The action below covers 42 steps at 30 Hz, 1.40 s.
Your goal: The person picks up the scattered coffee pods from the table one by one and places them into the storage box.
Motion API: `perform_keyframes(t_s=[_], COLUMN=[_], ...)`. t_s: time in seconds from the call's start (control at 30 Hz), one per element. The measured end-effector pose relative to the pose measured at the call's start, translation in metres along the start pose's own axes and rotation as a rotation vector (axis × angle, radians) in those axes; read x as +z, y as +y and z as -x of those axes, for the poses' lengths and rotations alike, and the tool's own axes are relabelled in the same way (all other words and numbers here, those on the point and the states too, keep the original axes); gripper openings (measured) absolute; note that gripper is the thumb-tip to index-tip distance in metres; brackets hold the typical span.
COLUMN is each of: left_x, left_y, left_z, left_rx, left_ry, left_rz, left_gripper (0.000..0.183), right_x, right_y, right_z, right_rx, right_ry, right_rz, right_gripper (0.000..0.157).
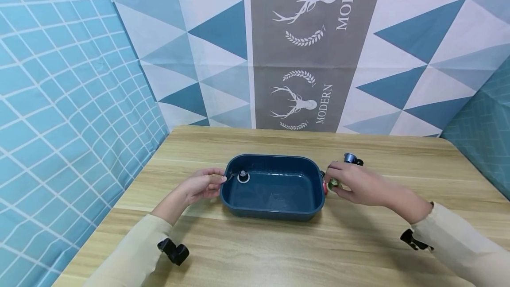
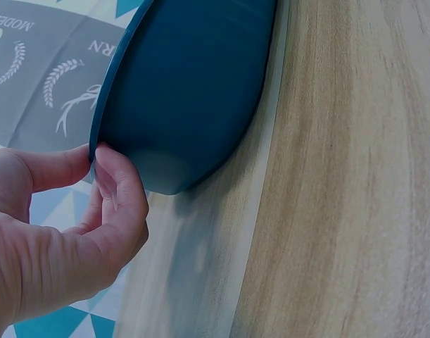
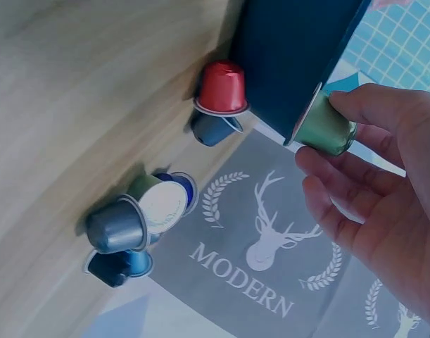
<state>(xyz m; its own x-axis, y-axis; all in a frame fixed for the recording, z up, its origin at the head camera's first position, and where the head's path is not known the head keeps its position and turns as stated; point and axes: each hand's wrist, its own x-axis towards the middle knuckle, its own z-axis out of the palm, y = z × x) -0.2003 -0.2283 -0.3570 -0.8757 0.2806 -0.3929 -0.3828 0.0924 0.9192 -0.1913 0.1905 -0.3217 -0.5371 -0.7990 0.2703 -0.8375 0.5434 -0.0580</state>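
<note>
My left hand (image 1: 205, 184) pinches the left rim of a dark blue rectangular basin (image 1: 275, 212) between thumb and fingers; the left wrist view shows this grip on the rim (image 2: 102, 116). Inside the basin, at its left end, stands a dark coffee capsule (image 1: 243, 175). Just beyond the right end, my right hand (image 1: 360, 184) holds a green coffee capsule (image 3: 326, 127) by thumb and fingertips, above the table. Below it, a red capsule (image 3: 222, 86) and a dark capsule (image 3: 211, 130) lie on the table close to the basin's wall.
More capsules lie in a group behind my right hand, among them a grey-blue one (image 3: 116, 225) and a pale-lidded one (image 3: 162, 205). The wooden table (image 1: 255, 251) ends at a patterned wall cloth (image 1: 223, 56); a blue grid cloth (image 1: 71, 101) hangs at the left.
</note>
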Motion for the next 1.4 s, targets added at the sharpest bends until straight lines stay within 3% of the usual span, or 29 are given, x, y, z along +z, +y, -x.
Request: perform_keyframes(t_s=[0.67, 0.97, 1.4], left_x=[0.0, 0.0, -0.001], left_y=[-0.001, -0.002, 0.0], left_z=[0.002, 0.001, 0.001], left_rx=[0.009, 0.002, 0.003], left_ry=[-0.009, 0.0, 0.0], left_rz=[0.003, 0.0, 0.0], left_gripper=[0.028, 0.03, 0.033], right_x=[-0.008, -0.01, -0.011], right_y=[-0.001, -0.004, -0.005], right_z=[-0.02, -0.032, -0.049], right_rx=[-0.026, 0.025, 0.031], right_ry=[-0.041, -0.115, -0.145], right_rz=[-0.058, -0.078, -0.085], right_gripper=[0.015, 0.014, 0.012])
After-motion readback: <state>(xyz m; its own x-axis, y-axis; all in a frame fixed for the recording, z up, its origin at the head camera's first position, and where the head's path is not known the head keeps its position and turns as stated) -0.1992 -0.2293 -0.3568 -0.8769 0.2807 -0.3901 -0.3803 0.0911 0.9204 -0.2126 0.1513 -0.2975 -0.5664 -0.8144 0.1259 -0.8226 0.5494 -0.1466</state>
